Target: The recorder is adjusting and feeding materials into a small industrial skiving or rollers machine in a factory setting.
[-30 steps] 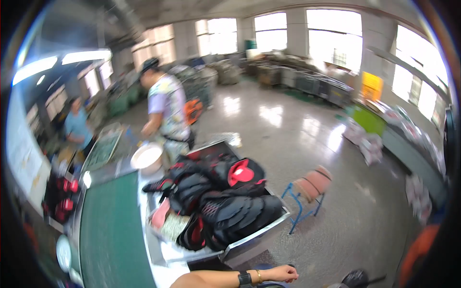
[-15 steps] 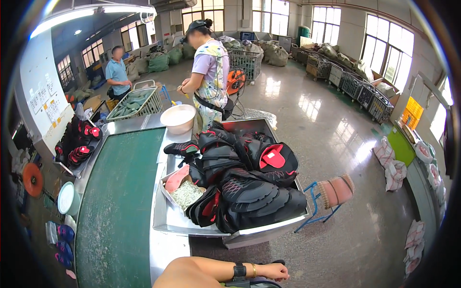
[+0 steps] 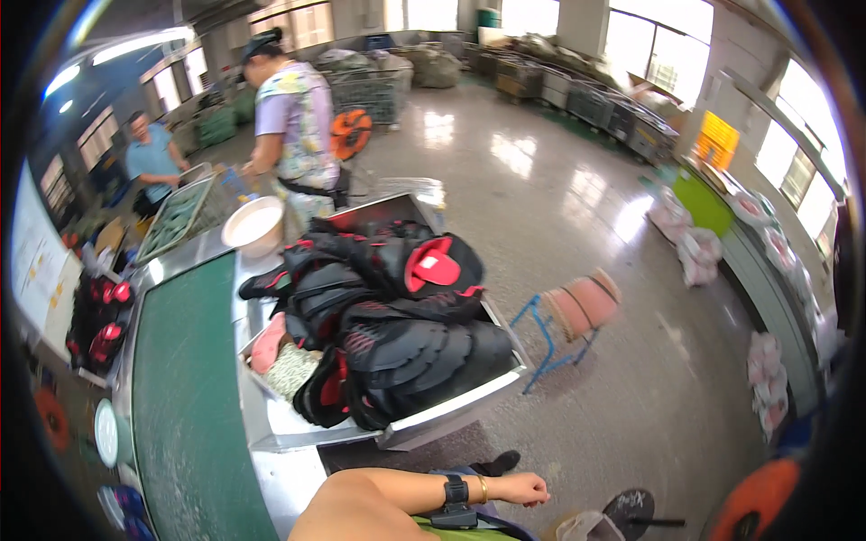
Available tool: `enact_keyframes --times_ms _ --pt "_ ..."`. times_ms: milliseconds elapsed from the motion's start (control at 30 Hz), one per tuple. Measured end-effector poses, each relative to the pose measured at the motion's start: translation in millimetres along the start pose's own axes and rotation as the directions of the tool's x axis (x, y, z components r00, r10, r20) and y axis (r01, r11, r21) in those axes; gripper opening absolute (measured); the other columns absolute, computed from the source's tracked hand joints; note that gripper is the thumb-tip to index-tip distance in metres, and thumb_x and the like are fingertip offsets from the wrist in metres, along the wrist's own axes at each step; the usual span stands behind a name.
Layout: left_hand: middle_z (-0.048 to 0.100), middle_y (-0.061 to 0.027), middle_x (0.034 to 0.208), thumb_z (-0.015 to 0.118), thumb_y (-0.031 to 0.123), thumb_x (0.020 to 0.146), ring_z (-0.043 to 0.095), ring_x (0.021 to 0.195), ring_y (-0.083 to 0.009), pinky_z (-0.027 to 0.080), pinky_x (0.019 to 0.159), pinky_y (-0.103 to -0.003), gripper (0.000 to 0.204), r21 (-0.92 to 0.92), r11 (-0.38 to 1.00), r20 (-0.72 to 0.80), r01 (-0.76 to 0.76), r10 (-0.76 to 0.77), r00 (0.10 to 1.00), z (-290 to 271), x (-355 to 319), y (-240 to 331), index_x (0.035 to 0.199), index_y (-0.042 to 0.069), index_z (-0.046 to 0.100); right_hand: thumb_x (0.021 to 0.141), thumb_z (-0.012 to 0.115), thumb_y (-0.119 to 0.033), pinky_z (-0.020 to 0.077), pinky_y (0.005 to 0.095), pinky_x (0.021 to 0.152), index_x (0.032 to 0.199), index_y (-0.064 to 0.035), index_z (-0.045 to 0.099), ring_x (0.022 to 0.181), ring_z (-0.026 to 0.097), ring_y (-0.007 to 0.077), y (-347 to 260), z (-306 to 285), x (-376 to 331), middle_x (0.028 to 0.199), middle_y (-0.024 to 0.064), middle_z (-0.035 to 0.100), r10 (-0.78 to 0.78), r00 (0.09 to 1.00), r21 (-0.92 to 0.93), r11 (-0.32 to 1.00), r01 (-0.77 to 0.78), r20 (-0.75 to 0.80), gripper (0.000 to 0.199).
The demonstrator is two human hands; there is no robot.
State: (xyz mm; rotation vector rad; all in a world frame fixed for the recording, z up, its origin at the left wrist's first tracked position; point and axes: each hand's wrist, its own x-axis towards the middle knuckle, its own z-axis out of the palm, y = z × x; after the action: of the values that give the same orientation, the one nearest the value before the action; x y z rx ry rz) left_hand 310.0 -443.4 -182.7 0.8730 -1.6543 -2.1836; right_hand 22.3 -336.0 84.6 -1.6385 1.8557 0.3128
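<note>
My left hand is held low across my body, with its fingers curled in and nothing visible in them. A dark band with a device and a gold-coloured bracelet circle that wrist. My right hand is out of sight. In front of the arm stands a metal tray, heaped with black shoe uppers nested in stacks, some showing red linings. At the tray's left end lie a flat pink piece and a box of pale speckled material. The hand touches none of these.
A green conveyor belt runs along the left, with a pale basin at the tray's far corner. A padded chair stands right of the tray. An orange fan is at lower right. Two people stand beyond.
My view has swung to the right, so the tray, belt and chair sit further left in the picture. The orange fan at lower right has come into view. My left hand stays curled.
</note>
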Motion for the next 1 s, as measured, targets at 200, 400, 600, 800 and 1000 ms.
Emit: enact_keyframes --times_ms 200,400,600,800,1000 --pt "0.07 -0.0024 0.09 0.06 0.04 0.104 0.064 0.082 -0.011 0.053 0.075 -0.029 0.038 0.127 0.979 0.303 0.158 -0.19 0.934 30.0 27.8 26.1 0.107 0.004 0.072 0.089 0.064 -0.023 0.0549 0.0509 0.07 0.138 -0.0108 0.044 0.079 0.069 0.0419 70.4 57.2 -123.6 0.087 0.0212 0.069 0.346 0.931 0.181 0.929 -0.323 -0.115 0.054" --pt "0.07 -0.0034 0.087 0.059 0.038 0.105 0.065 0.082 -0.0111 0.054 0.079 -0.028 0.039 0.402 0.916 0.477 -0.002 -0.208 0.854 83.9 69.1 53.3 0.108 0.002 0.072 0.089 0.064 -0.023 0.055 0.0512 0.071 0.143 -0.0115 0.041 0.08 0.069 0.0422 110.4 143.4 -251.9 0.088 0.0209 0.069 0.637 0.757 0.363 0.746 -0.559 -0.144 0.059" --pt "0.073 -0.0061 0.109 0.054 0.018 0.107 0.068 0.101 -0.0145 0.055 0.091 -0.032 0.026 0.483 0.874 0.617 0.056 -0.384 0.687 137.2 109.0 110.9 0.122 0.003 0.07 0.089 0.063 -0.023 0.0552 0.0515 0.071 0.147 -0.0122 0.037 0.08 0.069 0.0425 80.7 227.5 -334.6 0.089 0.0206 0.069 0.853 0.519 0.558 0.458 -0.692 -0.056 0.065" --pt "0.075 -0.0045 0.099 0.056 0.019 0.106 0.069 0.09 -0.012 0.052 0.081 -0.027 0.023 0.517 0.855 0.719 -0.043 -0.407 0.564 239.6 204.1 165.7 0.112 0.003 0.072 0.093 0.065 -0.013 0.0397 0.0338 0.058 0.102 -0.0088 0.049 0.064 0.044 0.0132 73.0 205.5 -325.9 0.07 0.0013 0.044 0.973 0.101 0.935 0.226 -0.273 -0.206 0.019" --pt "0.068 -0.0067 0.087 0.065 0.009 0.098 0.062 0.08 -0.0126 0.048 0.076 -0.026 0.014 0.434 0.875 0.896 -0.217 -0.445 -0.004 370.3 244.7 244.7 0.096 -0.004 0.069 0.102 0.055 -0.012 0.0229 0.0228 0.047 0.105 -0.0107 0.052 0.055 0.03 0.0035 53.3 119.9 -323.9 0.075 -0.0055 0.045 0.89 -0.443 0.562 0.421 0.712 -0.106 0.004"
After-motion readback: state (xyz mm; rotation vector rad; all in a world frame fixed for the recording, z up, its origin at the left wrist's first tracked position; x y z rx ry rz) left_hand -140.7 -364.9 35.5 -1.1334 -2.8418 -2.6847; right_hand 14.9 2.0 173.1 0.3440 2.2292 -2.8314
